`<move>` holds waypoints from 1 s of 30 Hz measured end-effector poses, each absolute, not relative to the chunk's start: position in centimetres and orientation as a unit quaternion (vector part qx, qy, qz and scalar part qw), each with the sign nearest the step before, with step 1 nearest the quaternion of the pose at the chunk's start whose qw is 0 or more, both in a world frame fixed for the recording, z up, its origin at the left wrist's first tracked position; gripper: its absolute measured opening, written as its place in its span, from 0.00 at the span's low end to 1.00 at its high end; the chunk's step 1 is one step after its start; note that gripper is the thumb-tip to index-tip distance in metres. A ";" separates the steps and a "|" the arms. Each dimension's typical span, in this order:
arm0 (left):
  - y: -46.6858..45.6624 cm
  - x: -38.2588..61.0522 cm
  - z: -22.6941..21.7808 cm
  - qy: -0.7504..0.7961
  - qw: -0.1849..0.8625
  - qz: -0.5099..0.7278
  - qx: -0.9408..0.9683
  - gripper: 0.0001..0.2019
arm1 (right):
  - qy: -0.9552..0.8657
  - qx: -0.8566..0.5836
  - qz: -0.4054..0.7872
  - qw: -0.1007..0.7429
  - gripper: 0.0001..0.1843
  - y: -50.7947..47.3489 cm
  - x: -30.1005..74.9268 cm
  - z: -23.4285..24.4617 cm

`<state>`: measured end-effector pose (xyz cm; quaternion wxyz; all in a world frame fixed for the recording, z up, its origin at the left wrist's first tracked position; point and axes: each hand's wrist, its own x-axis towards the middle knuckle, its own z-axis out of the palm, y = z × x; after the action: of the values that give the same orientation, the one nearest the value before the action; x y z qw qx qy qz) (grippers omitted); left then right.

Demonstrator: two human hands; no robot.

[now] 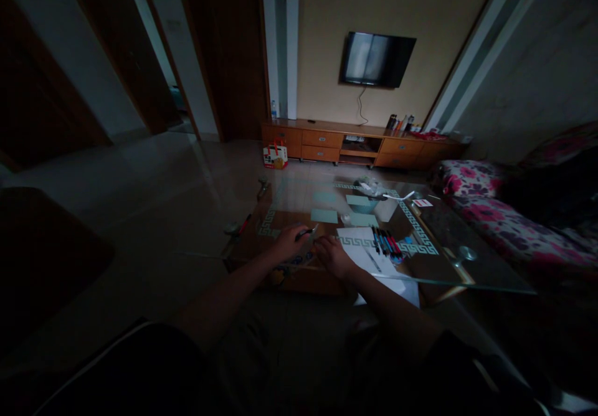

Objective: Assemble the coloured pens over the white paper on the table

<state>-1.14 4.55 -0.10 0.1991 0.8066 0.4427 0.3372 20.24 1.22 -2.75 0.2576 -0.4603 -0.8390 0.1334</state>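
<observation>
Wall-mounted television [377, 58] above a long wooden cabinet [355, 144], floral sofa [495, 217] at right, small bag [275, 155] on floor

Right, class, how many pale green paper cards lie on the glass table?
3 pale green cards: one just beyond the left hand, one right of it by the white sheet, one farther back. A fainter patch behind the first may be a fourth.

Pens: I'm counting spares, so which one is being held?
The dark pen in the left hand; the other pens lie side by side on the white paper.
</observation>
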 end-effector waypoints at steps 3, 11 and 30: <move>4.7 -1.2 -0.2 0.444 0.198 0.324 0.812 0.12 | -0.856 -0.460 0.106 0.211 0.25 1.0 19.6 -3.2; 4.6 -1.3 0.2 0.475 0.194 0.301 0.804 0.12 | -0.864 -0.476 0.084 0.142 0.30 1.5 19.0 -3.9; 4.4 -1.9 -1.2 0.469 0.196 0.271 0.817 0.13 | -0.806 -0.499 0.138 0.288 0.14 1.5 20.3 -2.8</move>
<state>-1.87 4.36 -1.18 0.1963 0.8171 0.4692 0.2715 20.35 1.54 -2.81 0.2876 -0.4990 -0.8058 0.1379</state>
